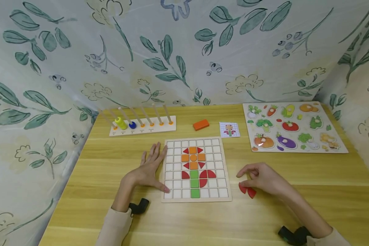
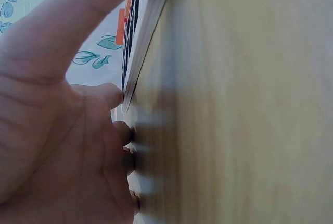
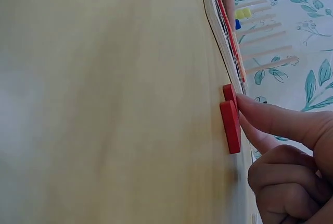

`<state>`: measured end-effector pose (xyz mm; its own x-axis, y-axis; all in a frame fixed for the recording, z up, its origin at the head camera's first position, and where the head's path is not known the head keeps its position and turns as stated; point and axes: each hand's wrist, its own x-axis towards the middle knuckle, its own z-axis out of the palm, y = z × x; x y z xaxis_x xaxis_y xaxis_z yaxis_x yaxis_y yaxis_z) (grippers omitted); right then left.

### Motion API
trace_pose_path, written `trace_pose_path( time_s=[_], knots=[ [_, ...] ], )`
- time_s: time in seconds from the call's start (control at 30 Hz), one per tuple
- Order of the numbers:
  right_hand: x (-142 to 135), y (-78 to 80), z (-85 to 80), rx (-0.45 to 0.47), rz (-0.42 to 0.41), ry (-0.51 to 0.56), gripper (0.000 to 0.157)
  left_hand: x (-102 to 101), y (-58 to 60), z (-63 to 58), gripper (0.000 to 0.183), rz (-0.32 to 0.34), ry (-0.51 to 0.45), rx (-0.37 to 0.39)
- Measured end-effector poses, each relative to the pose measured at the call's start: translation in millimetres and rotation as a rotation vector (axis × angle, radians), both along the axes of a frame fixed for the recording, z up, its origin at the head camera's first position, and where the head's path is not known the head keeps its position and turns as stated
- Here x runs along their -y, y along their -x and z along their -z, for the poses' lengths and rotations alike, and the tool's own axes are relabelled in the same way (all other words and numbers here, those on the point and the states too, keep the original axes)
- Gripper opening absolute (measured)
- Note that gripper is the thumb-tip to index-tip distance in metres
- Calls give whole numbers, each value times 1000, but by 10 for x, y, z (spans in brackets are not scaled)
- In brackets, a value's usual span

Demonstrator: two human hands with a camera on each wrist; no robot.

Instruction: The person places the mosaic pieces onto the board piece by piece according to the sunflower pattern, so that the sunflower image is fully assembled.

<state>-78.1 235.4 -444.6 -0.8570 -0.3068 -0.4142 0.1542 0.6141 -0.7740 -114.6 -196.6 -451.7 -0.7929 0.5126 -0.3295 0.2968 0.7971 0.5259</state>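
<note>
In the head view, a wooden grid board (image 1: pixel 219 193) lies on the table, with orange, red and green pieces forming a flower. My left hand (image 1: pixel 147 173) is spread along the board's left edge, its thumb at the lower left corner and its fingertips beside the upper left side. To the right of the board, my right hand (image 1: pixel 265 179) is over two red quarter-round pieces (image 1: pixel 251 192) lying on the table. Its thumb touches one red piece (image 3: pixel 230 125), index finger apart from the thumb. The other right fingers are curled in, as the right wrist view shows.
Behind the board stand a peg rack (image 1: pixel 144 127) with yellow and blue rings, an orange block (image 1: pixel 201 125) and a small pattern card (image 1: pixel 229 130). A vegetable puzzle board (image 1: pixel 298 136) lies at the back right. Patterned cloth (image 1: pixel 184 51) hangs behind the table.
</note>
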Motion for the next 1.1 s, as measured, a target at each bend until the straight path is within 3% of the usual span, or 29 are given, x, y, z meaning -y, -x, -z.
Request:
trace_pose_path(
  time_s=[0.3, 0.63, 0.9, 1.1],
  knots=[
    [-104, 85, 38, 52, -131, 163, 36, 3, 3, -13, 153, -4, 2, 8],
    [-41, 193, 60, 25, -80, 101, 23, 2, 0, -10, 153, -3, 5, 12],
    [-82, 270, 36, 55, -192, 203, 34, 6, -4, -4, 153, -2, 7, 8],
    [-62, 301, 55, 72, -176, 138, 31, 5, 0, -8, 152, 0, 2, 10]
  ],
)
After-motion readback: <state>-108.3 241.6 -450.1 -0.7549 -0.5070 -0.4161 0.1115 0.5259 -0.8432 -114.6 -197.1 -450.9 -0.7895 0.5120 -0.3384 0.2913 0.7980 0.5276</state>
